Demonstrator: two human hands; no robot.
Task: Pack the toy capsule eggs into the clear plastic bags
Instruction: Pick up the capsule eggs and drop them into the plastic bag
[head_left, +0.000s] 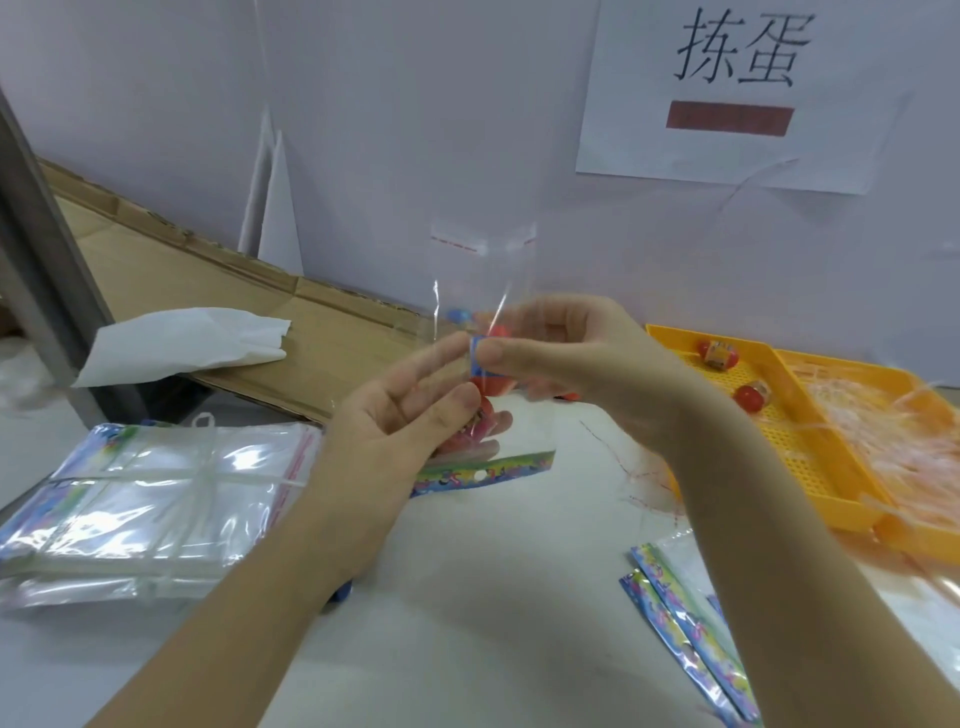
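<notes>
While loose printed bags (691, 623) lie nearest the camera, below and right of the held clear bag (480, 291), and a tied bundle of bags (156, 493) sits to its lower left, a person's two hands meet at that bag above a white table (493, 597). The bag stands upright, long axis vertical, adhesive flap (483, 241) pointing up and colourful header strip (488, 473) down. The left hand (395, 431) pinches its lower half, thumb in front, fingers nearly straight behind. The right hand (566, 358), fingers curled, pinches a red, blue-banded capsule egg (485, 364) at the bag's middle; whether the egg is fully inside cannot be told. Right of the bag, a yellow tray (779, 447) holds two more eggs (717, 353), beside a second tray (883, 441) of plastic shreds. Left of and behind the bag lie white paper (187, 343) and flattened cardboard (208, 280); up and right of it, a paper sign (743, 93) hangs on the wall
</notes>
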